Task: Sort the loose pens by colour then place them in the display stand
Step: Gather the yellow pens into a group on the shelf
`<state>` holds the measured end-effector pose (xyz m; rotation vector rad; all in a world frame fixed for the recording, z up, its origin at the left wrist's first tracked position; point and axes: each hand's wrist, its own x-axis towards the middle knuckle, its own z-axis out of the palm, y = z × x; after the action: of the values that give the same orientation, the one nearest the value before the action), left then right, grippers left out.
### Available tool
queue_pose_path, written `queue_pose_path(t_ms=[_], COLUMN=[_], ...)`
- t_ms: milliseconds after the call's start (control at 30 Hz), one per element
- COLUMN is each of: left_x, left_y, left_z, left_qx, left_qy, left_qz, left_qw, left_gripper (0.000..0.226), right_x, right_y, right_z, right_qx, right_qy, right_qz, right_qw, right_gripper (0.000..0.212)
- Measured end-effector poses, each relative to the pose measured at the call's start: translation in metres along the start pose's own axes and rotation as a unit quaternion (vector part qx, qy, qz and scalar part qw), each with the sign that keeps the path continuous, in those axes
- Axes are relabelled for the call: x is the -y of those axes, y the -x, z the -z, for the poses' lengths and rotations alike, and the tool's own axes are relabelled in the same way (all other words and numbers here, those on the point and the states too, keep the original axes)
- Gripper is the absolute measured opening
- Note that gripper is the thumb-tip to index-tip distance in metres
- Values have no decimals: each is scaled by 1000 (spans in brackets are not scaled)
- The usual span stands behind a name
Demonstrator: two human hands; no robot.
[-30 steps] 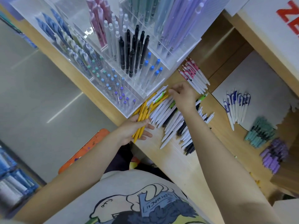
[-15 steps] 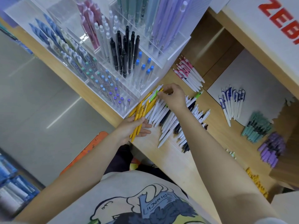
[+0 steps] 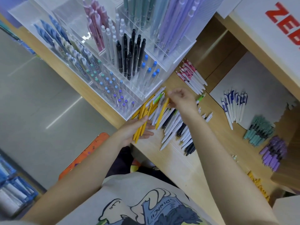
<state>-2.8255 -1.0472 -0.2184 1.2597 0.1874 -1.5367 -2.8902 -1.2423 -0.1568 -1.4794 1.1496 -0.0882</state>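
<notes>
One yellow pen [image 3: 162,113] is pinched in the right hand [image 3: 182,99], lifted from the mixed pile [image 3: 176,125], probably bound for the yellow bundle [image 3: 142,120] the left hand [image 3: 138,129] clasps at its eight o'clock. The acrylic display stand [image 3: 113,51] stands at eleven o'clock; sorted groups lie on the wooden counter [image 3: 186,169] toward three o'clock.

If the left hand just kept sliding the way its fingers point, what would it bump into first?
The left hand, gripping yellow pens, has its fingers pointing right along the counter. First in that line is probably the mixed pile of white and black pens lying close beside it, though depth is hard to judge.
</notes>
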Motion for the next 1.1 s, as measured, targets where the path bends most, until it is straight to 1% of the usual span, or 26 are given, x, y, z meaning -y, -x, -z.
queue_pose_path(t_ms=[67, 100, 167, 200, 233, 267, 333, 367, 400, 467, 533, 600, 667, 767, 800, 833, 933, 1100], left_x=[0, 1, 3, 4, 5, 5, 5, 5, 4, 2, 0, 0, 2, 2, 2, 2, 1, -2], left_y=[0, 0, -1, -1, -2, -2, -2, -2, -2, -4, -5, -7, -8, -9, -9, -9, -10, -13], left_z=[2, 3, 4, 3, 3, 3, 3, 3, 3, 1, -2, -5, -8, -10, -11, -11, -12, -13], left_qx=[0, -2, -12, -17, -19, -19, -15, -14, -13, -15, -35, -48, -48, -46, -44, -43, -44, -53], left_qy=[2, -1, -14, -17, -16, -13, -8, -5, -2, 5, 5, 0, 2, 10, 12, 13, 5, 2], left_qz=[-1, -4, -16, -21, -24, -25, -22, -20, -17, -10, -1, -3, -12, -16, -14, -12, -11, -7], left_qw=[1000, 1000, 1000, 1000, 999, 999, 1000, 1000, 1000, 1000, 999, 999, 999, 999, 999, 999, 999, 999], left_gripper=[43, 39, 25, 20, 18, 18, 19, 21, 24, 29, 33, 30, 23, 25, 26, 25, 26, 36], right_x=[-5, -7, -13, -16, -19, -21, -22, -24, -25, -28, -28, -28, -28, -28, -28, -28, -28, -25], right_y=[2, 0, -9, -15, -21, -25, -28, -30, -31, -33, -34, -36, -39, -42, -42, -41, -37, -39], right_z=[-16, -20, -19, -16, -13, -12, -13, -15, -15, -15, -13, -11, -10, -11, -12, -13, -17, -22], right_qx=[43, 40, -10, -32, -40, -33, 7, 25, 35, 30, 19, 24, 36, 24, 15, 9, 7, -6], right_qy=[20, 42, 138, 196, 252, 307, 410, 442, 458, 454, 444, 456, 468, 436, 425, 421, 435, 409], right_qz=[-3, 10, 61, 90, 114, 126, 122, 114, 108, 98, 81, 58, 44, 43, 44, 46, 59, 69], right_qw=[999, 998, 989, 976, 960, 943, 904, 889, 882, 885, 892, 888, 882, 899, 904, 906, 898, 910], right_gripper=[19, 21, 19, 21, 28, 39, 69, 81, 88, 91, 94, 99, 94, 71, 67, 67, 76, 74])
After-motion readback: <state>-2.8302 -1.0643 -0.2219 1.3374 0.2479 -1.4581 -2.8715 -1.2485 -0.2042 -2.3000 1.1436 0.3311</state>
